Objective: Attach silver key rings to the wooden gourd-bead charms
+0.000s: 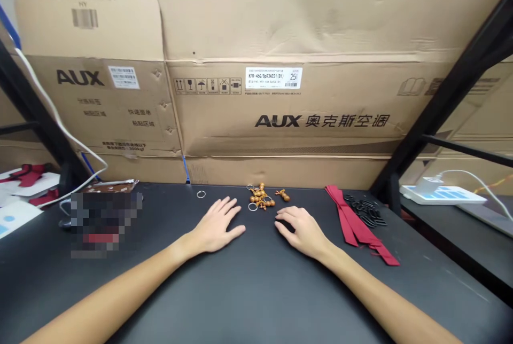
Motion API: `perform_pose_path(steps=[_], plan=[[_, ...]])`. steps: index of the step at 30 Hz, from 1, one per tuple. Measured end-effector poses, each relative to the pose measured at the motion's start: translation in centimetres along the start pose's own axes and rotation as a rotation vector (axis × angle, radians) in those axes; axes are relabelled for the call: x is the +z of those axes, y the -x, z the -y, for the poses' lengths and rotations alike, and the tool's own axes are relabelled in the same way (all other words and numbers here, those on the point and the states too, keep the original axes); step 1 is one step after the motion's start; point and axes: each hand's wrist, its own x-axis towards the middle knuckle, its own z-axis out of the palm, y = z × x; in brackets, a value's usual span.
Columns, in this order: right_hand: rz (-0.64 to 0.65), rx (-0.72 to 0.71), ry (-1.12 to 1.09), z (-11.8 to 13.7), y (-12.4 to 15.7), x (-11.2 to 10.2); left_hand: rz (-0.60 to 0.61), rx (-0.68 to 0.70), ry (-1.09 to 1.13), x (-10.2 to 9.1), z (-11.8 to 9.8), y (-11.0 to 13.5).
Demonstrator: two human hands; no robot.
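My left hand (217,226) lies flat on the black table (248,290), fingers stretched out, holding nothing. My right hand (301,229) rests palm down beside it with fingers slightly curled and empty. Just beyond both hands sits a small heap of brown wooden gourd charms with metal rings (260,197). One separate gourd charm (282,194) lies a little to its right. A single loose key ring (201,194) lies farther left. Red ribbons (355,224) lie in a bundle to the right of my right hand.
Large AUX cardboard boxes (304,114) wall off the back of the table. Black loops (366,210) lie by the ribbons. A foil bag (112,186) and a blurred patch sit at left. A white power strip (441,194) rests on the neighbouring table beyond a black frame post (441,93).
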Motion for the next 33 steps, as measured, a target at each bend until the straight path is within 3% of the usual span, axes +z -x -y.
perform_pose_path(steps=[3,7,11,18,21,24,27,33], plan=[[-0.104,0.104,0.083,-1.6,-0.6,0.1,-0.185,-0.276,-0.135,0.8,1.8,-0.5],[-0.048,0.231,0.128,-3.4,-1.2,0.5,-0.138,-0.401,-0.163,1.4,2.4,-0.6],[0.052,0.243,0.091,-3.7,-1.3,0.7,-0.085,-0.275,-0.164,0.9,1.9,-0.6],[-0.086,0.155,0.134,-2.5,-1.0,0.2,-0.102,0.179,0.051,-0.4,0.4,0.0],[-0.099,0.159,0.123,-1.7,-0.7,0.1,-0.073,0.296,0.172,-0.6,-0.3,0.3],[-0.093,0.172,0.078,-1.1,-0.5,0.3,-0.114,0.317,0.205,-0.6,-0.7,0.4],[-0.086,0.175,0.045,-0.7,-0.4,0.4,-0.167,0.24,0.15,-0.4,-0.6,0.2],[-0.051,0.147,-0.05,-0.3,-0.4,0.5,-0.153,0.2,0.13,-0.1,-0.3,-0.2]])
